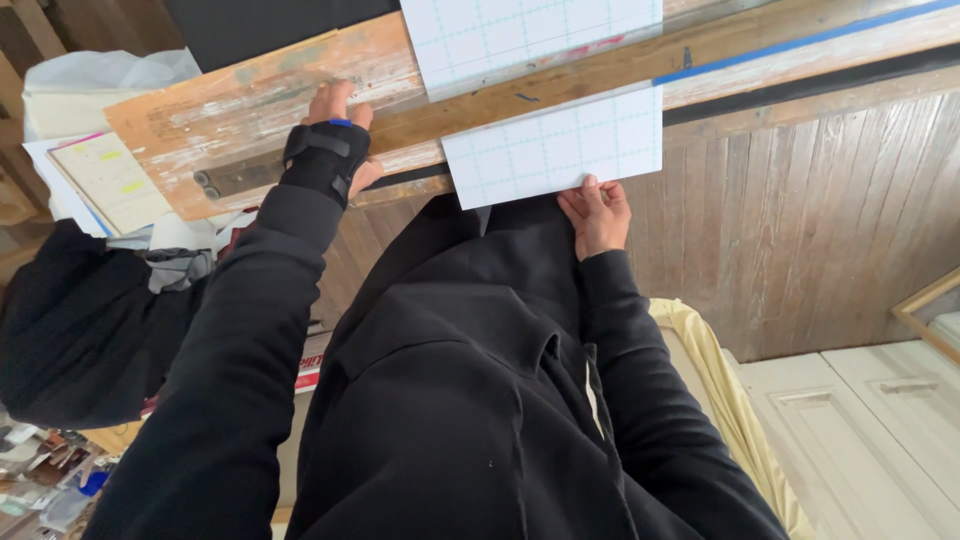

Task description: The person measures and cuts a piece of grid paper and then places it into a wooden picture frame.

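Note:
A white sheet with a pale green grid point(555, 145) hangs over the near edge of a worn wooden board point(250, 100). A long wooden bar point(600, 62) lies across the sheet, and more gridded sheet shows beyond it. My right hand point(597, 215) pinches the sheet's lower edge. My left hand point(335, 140), in a black wrist brace, presses flat on the board near the bar's left end.
A blue tape strip point(800, 40) runs along the bar to the right. A dark metal hinge plate point(235, 180) sits at the board's near-left edge. A notepad with yellow marks point(105, 175) lies left. Dark clothing point(60, 330), plank floor point(800, 230), white panelled doors point(880, 430).

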